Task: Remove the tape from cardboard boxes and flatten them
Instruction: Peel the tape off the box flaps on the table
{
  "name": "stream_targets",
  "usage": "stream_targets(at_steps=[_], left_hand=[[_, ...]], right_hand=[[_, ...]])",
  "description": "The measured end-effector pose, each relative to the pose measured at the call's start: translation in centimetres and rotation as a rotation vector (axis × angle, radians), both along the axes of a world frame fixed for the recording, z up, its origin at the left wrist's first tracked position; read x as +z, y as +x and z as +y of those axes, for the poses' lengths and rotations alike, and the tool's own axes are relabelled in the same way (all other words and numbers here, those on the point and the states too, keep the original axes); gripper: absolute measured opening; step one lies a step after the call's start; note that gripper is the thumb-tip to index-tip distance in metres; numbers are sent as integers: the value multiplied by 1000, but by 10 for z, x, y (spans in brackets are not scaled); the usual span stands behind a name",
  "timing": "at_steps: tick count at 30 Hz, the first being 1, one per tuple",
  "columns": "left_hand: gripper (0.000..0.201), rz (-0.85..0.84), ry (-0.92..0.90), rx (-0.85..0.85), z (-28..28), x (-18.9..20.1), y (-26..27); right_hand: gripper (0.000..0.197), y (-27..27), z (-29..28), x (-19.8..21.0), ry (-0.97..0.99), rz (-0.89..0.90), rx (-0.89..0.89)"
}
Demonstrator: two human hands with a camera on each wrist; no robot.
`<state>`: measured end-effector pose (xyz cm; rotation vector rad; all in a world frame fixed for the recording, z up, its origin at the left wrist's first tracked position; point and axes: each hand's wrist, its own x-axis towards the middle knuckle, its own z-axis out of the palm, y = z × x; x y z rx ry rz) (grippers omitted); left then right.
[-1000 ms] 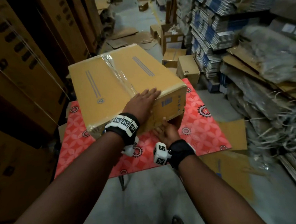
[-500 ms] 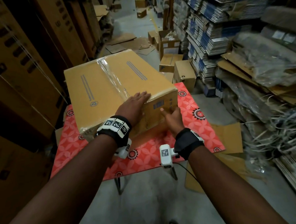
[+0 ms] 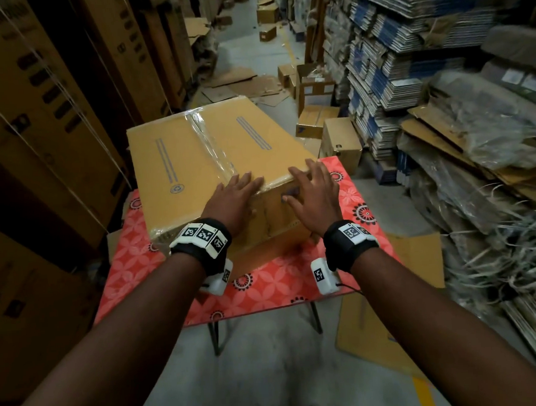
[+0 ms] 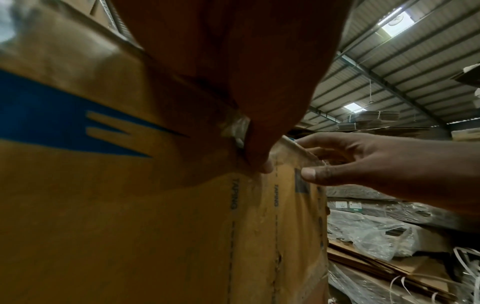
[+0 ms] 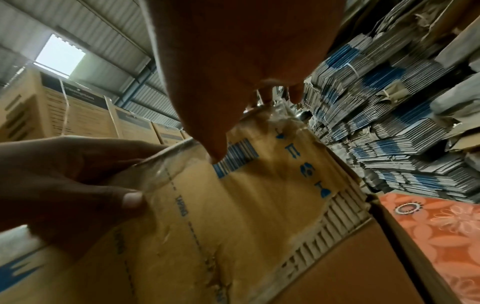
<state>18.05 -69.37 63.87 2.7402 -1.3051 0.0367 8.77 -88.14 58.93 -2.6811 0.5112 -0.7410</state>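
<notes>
A large cardboard box (image 3: 193,166) lies on a red patterned table (image 3: 274,283). Clear tape (image 3: 211,146) runs along its top seam and folds over the near edge. My left hand (image 3: 236,194) rests flat on the top at that edge, just beside the tape. In the left wrist view its thumb (image 4: 259,148) presses the near face at the crumpled tape end (image 4: 235,128). My right hand (image 3: 314,191) spreads over the near right corner. Its thumb (image 5: 210,135) touches the barcode on the near face (image 5: 246,216). Neither hand holds anything.
Tall stacked cartons (image 3: 39,121) wall the left side. Bundles of flattened boxes (image 3: 392,56) and plastic-wrapped cardboard (image 3: 490,135) fill the right. Small boxes (image 3: 339,143) stand behind the table and loose cardboard sheets (image 3: 242,86) litter the aisle. A flat sheet (image 3: 390,305) lies on the floor at right.
My right hand has risen from the lower front of the box to its near right top corner. My left hand has stayed on the top edge.
</notes>
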Motion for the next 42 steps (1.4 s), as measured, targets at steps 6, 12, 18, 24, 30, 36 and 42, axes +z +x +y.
stream_targets(at_steps=[6, 12, 18, 24, 30, 36, 42], left_hand=[[84, -44, -71, 168, 27, -3, 1], [89, -81, -125, 426, 82, -25, 0], [91, -5, -259, 354, 87, -26, 23], [93, 98, -298, 297, 88, -17, 55], [83, 49, -280, 299, 77, -20, 71], [66, -20, -418, 305, 77, -38, 60], [60, -40, -463, 314, 81, -45, 54]], right_hand=[[52, 2, -14, 3, -29, 6, -5], [45, 3, -38, 4, -13, 19, 44], [44, 7, -39, 7, -10, -42, 76], [41, 8, -38, 6, -13, -100, 40], [36, 9, -33, 4, -42, -80, -11], [37, 12, -38, 3, -39, -94, 30], [38, 14, -44, 0, -22, -134, 87]])
